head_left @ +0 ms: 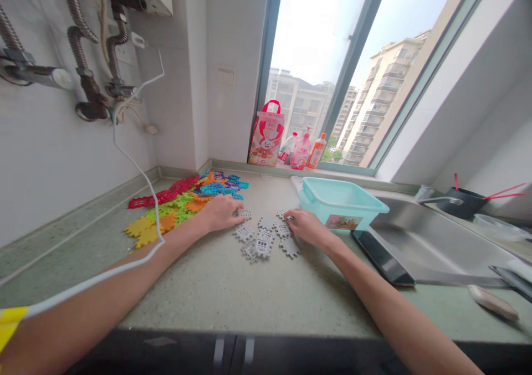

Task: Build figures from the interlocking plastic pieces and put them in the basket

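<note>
Grey interlocking plastic tiles with notched edges lie in a loose group (264,244) on the counter, between my hands. My left hand (222,212) is closed at the left of the group, fingertips on a grey tile (245,214). On the other side, my right hand (308,226) has its fingers bent onto another grey tile (281,215) at the upper right of the group. Part of each of these tiles is hidden by fingers. Behind my left hand and forearm is a spread of coloured tiles (183,209) in red, yellow, green, orange, blue and purple.
A turquoise plastic tub (344,195) stands right of the tiles, beside a steel sink (409,239). A dark flat device (382,257) lies along the sink's edge. A white cable (137,167) crosses over my left forearm. Bottles (301,152) line the windowsill.
</note>
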`<state>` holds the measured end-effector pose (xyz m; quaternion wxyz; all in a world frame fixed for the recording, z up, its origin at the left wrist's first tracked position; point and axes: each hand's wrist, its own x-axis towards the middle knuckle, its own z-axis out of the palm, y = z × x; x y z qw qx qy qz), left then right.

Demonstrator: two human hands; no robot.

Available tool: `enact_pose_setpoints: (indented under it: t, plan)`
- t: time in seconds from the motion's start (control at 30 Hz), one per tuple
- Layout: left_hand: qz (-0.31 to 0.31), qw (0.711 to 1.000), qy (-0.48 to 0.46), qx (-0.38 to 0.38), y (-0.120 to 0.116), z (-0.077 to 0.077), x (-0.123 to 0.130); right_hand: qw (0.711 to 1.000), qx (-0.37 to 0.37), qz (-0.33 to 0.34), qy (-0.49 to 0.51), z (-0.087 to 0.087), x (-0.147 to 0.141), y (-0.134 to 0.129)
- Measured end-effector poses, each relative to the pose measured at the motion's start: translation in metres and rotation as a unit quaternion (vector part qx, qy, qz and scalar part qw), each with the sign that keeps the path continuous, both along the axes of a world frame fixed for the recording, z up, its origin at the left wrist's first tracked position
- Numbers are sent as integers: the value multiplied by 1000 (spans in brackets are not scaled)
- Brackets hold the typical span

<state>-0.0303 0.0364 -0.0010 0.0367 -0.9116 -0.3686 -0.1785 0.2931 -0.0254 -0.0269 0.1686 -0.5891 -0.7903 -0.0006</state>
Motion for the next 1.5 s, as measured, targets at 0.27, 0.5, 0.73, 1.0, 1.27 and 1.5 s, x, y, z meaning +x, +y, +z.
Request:
enact_pose_setpoints:
  t: [0.27, 0.5, 0.73, 1.0, 1.27, 1.5]
  plan:
    - [-176, 968, -76, -164, -1, 19, -15, 1000, -10, -21, 11, 4, 0, -4]
    - [-166, 965, -19, -203, -11, 21, -13, 997, 51, 21, 49, 13, -1, -6]
    - [-157, 970, -42, -184, -9, 6, -8, 974, -17, 193, 117, 28, -2, -18]
    - [-102, 990, -20, -99, -7, -1, -4, 980, -46, 181, 66, 33, -7, -21]
    - [-122, 983, -135, -18, -14, -5, 24, 977, -96, 177, 65, 36, 1, -19]
    - [-153, 975, -111, -114, -5, -22, 49, 969, -124, 195, 89, 38, 0, -20]
